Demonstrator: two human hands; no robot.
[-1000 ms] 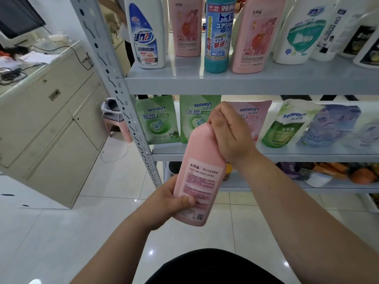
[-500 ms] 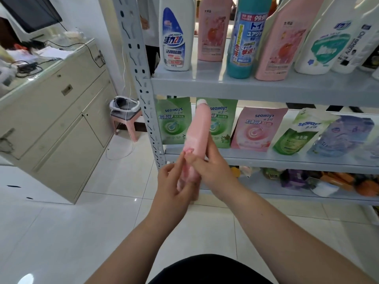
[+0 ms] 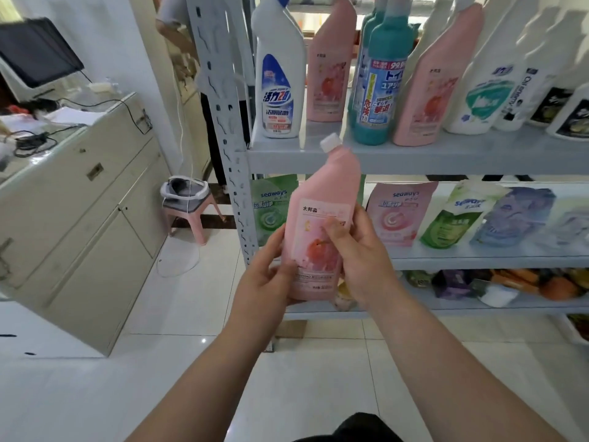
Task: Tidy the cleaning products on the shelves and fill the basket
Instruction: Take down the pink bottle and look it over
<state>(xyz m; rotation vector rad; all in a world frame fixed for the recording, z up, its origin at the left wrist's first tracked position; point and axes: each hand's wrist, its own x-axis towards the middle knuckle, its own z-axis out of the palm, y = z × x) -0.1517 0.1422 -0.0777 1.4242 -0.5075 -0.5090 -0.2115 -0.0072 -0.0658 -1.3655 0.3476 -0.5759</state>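
Note:
I hold a pink bottle (image 3: 320,205) with a white cap upright in front of the shelves, its flowered front label facing me. My left hand (image 3: 266,275) grips its lower left side. My right hand (image 3: 360,256) grips its right side, thumb across the label. The cap reaches up to the edge of the upper shelf (image 3: 446,156). On that shelf stand a white-and-blue bottle (image 3: 279,78), two more pink bottles (image 3: 330,65) (image 3: 427,87), a teal bottle (image 3: 381,81) and white bottles (image 3: 484,81). No basket is in view.
Refill pouches in green (image 3: 271,208), pink (image 3: 398,212) and other colours lean on the middle shelf (image 3: 478,261). Mixed items lie on the bottom shelf (image 3: 526,287). A cream cabinet (image 3: 79,218) stands left, a pink stool (image 3: 191,205) behind it, and a person (image 3: 204,90) beyond the shelf post (image 3: 223,122).
I have turned the pink bottle from its back label through its narrow edge to its front label. It rose toward the upper shelf, and my right hand shifted from the neck to the side.

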